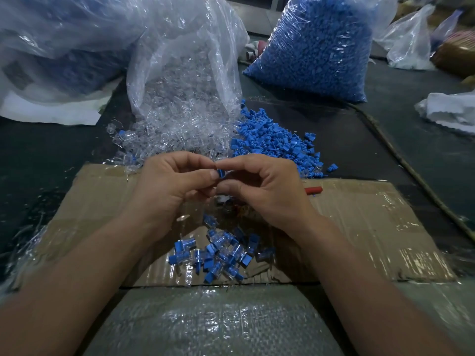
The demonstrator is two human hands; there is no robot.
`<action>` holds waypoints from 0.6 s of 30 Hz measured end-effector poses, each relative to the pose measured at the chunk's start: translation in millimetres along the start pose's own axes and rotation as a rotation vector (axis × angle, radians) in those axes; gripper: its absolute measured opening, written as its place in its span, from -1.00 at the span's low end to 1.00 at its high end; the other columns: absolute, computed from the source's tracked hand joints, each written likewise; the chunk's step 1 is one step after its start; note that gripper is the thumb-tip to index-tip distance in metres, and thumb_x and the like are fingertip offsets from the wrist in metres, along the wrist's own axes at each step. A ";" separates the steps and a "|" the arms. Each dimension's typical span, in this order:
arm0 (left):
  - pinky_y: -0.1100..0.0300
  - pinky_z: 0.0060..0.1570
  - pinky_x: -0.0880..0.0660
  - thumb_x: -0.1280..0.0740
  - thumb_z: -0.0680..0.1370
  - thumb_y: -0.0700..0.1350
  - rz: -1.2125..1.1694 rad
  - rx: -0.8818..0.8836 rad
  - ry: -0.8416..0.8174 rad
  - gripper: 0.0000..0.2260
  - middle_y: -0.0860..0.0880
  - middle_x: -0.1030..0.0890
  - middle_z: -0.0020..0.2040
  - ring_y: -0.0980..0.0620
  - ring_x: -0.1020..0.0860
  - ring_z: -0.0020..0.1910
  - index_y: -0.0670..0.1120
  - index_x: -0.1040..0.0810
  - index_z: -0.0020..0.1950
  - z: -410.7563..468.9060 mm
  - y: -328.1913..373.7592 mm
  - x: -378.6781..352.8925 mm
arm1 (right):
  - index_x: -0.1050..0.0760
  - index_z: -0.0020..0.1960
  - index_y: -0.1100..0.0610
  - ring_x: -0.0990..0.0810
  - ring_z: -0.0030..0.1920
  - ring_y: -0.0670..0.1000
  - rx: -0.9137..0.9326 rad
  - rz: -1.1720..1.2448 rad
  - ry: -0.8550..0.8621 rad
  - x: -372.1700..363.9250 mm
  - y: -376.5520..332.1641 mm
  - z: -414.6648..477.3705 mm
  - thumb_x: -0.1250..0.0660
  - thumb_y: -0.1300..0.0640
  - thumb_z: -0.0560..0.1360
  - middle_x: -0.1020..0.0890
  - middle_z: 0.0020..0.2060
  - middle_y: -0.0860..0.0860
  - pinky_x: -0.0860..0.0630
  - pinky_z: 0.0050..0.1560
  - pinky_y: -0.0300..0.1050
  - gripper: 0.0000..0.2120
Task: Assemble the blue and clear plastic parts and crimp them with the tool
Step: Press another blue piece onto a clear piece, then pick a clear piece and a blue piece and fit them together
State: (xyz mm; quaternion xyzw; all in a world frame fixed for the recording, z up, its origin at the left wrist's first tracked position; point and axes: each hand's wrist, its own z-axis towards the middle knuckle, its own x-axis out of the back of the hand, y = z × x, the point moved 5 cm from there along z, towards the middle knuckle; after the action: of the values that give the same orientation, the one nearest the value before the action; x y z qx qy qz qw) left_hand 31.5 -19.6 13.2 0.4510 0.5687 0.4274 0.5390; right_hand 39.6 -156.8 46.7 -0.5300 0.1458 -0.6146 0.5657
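Observation:
My left hand point(168, 185) and my right hand point(267, 187) meet fingertip to fingertip above the cardboard sheet point(359, 227). Between them they pinch a small blue part point(220, 173); whether a clear part is on it I cannot tell. Below the hands lies a heap of joined blue-and-clear pieces point(221, 253). Loose clear parts point(154, 140) spill from an open bag point(185, 73), and loose blue parts point(272, 140) lie to their right. The tool's red handle point(313, 190) pokes out behind my right hand; its metal head point(231, 205) shows under the hands.
A full bag of blue parts point(316, 47) stands at the back right. More plastic bags point(59, 44) fill the back left. A white cloth point(449, 111) lies at the right. A rope point(411, 170) runs along the dark table. A woven sack point(218, 325) covers the near edge.

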 end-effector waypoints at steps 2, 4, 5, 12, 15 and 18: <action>0.40 -0.57 -0.42 -0.42 0.18 -0.21 0.004 0.018 -0.003 -0.91 -0.06 -0.61 -0.45 0.12 -0.55 -0.52 -0.05 -0.65 -0.39 0.9 -0.7 0.2 | -0.57 0.08 0.15 -0.61 -0.12 -0.10 0.009 -0.021 -0.014 0.5 1.2 0.0 -0.45 0.31 0.34 -0.60 -0.17 -0.09 -0.56 -0.05 -0.26 -0.68; 0.38 -0.57 -0.42 -0.42 0.17 -0.21 0.015 0.024 -0.015 -0.92 -0.05 -0.60 -0.45 0.11 -0.55 -0.52 -0.05 -0.65 -0.39 1.0 -1.2 -0.1 | -0.60 0.03 0.23 -0.61 -0.12 -0.08 0.026 -0.027 0.006 2.3 2.1 0.2 -0.45 0.32 0.34 -0.61 -0.16 -0.06 -0.57 -0.06 -0.25 -0.73; 0.37 -0.56 -0.43 -0.43 0.16 -0.20 0.015 0.029 -0.017 -0.91 -0.05 -0.60 -0.45 0.11 -0.55 -0.52 -0.05 -0.65 -0.39 1.3 -1.8 0.0 | -0.60 0.02 0.25 -0.61 -0.11 -0.08 0.047 -0.043 0.012 2.7 1.6 0.4 -0.44 0.32 0.34 -0.61 -0.16 -0.06 -0.56 -0.06 -0.25 -0.75; 0.34 -0.53 -0.48 -0.42 0.11 -0.28 -0.110 0.075 -0.065 -0.88 -0.09 -0.61 -0.44 0.08 -0.56 -0.52 -0.11 -0.65 -0.41 0.3 -2.1 -4.5 | -0.61 -0.01 0.26 -0.59 -0.11 -0.10 0.168 -0.222 0.072 6.0 -0.1 0.3 -0.41 0.31 0.37 -0.67 -0.15 0.06 -0.55 -0.06 -0.29 -0.80; 0.34 -0.54 -0.47 -0.40 0.13 -0.31 -0.117 0.090 -0.068 -0.88 -0.09 -0.60 -0.45 0.07 -0.56 -0.53 -0.12 -0.65 -0.42 -0.3 -1.5 -5.5 | -0.61 -0.01 0.27 -0.58 -0.10 -0.10 0.187 -0.234 0.074 6.3 -0.9 0.2 -0.41 0.30 0.36 -0.67 -0.16 0.07 -0.54 -0.05 -0.31 -0.80; 0.34 -0.55 -0.47 -0.40 0.13 -0.30 -0.109 0.098 -0.054 -0.90 -0.09 -0.60 -0.46 0.07 -0.56 -0.54 -0.14 -0.63 -0.42 -0.5 -0.8 -6.2 | -0.61 -0.02 0.27 -0.58 -0.11 -0.10 0.202 -0.237 0.076 5.8 -2.9 0.0 -0.41 0.30 0.36 -0.67 -0.17 0.07 -0.53 -0.06 -0.31 -0.80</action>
State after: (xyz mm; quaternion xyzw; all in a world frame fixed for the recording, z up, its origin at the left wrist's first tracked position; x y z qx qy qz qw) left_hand 31.0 -25.8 13.8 0.4564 0.5978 0.3567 0.5541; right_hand 39.2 -160.9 51.8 -0.4602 0.0412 -0.7083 0.5338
